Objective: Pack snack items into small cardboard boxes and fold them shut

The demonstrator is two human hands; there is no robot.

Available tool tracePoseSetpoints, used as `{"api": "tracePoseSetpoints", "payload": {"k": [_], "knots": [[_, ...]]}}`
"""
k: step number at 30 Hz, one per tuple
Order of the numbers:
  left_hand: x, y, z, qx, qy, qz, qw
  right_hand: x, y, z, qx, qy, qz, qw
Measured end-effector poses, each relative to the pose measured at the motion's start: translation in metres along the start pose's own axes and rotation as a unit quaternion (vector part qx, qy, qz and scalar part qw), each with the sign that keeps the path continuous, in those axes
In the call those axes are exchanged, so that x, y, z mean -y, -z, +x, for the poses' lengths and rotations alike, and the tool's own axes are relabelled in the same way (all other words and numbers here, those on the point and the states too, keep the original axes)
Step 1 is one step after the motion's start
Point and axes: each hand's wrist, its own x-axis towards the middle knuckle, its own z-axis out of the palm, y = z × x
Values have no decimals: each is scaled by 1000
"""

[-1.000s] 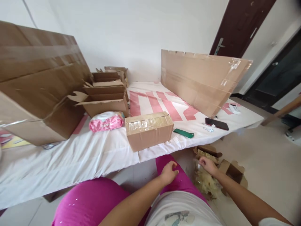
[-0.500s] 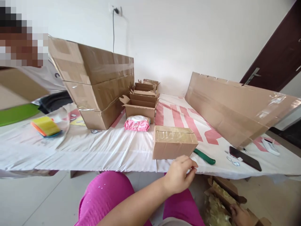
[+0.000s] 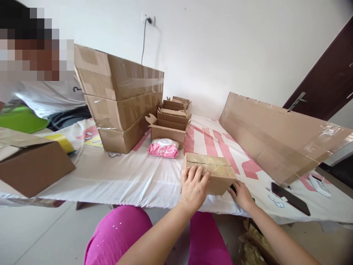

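Observation:
A small taped cardboard box (image 3: 220, 184) sits near the table's front edge. On its top front edge lies my left hand (image 3: 194, 186), fingers spread over the tape and palm against the near side. My right hand (image 3: 242, 195) is at the box's lower right corner, its fingers closed over a green-handled tool (image 3: 233, 188). Most of that tool is hidden beneath the hand and box, so I cannot tell its kind.
A pink wipes pack (image 3: 163, 148) lies before a row of open boxes (image 3: 168, 134). Tall stacked cartons (image 3: 125, 106) stand left, a large cardboard panel (image 3: 273, 136) right. A phone (image 3: 290, 198) lies front right. Another person (image 3: 55, 95) is beside a cardboard box (image 3: 35, 167) at left.
My left hand has moved from in front of the box onto it. My right hand has come up from the cardboard scraps below the table to the green-handled tool. Another box now rests at left.

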Motion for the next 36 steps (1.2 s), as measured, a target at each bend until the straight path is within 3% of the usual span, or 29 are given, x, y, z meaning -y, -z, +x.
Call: {"api": "tracePoseSetpoints", "payload": {"k": [2,5,10,12,16,19,22,26,31,36], "knots": [[1,-1,-2,-14,1,-3,1000,0,-7,5,32,4,-25,999],[1,-2,-2,-34,3,-12,999,-11,1,9,26,-4,-28,999],[0,-2,-3,-35,14,-24,999,-26,65,46,-101,3,16,995],[0,-3,-4,-34,16,-29,999,-10,97,65,-128,53,23,990],[2,-4,-3,-37,13,-33,999,69,139,89,-20,170,28,985],[3,-4,-3,-43,6,-25,999,134,140,98,102,274,-8,956],[4,-4,-4,-49,-1,-18,999,173,126,109,109,311,-65,942],[5,-6,-6,-53,-4,-16,998,189,114,128,134,342,-75,927],[7,-8,-7,-58,-6,-18,998,198,118,137,204,359,-117,903],[7,-8,-7,-48,-2,-22,999,206,122,134,190,334,-200,901]]}}
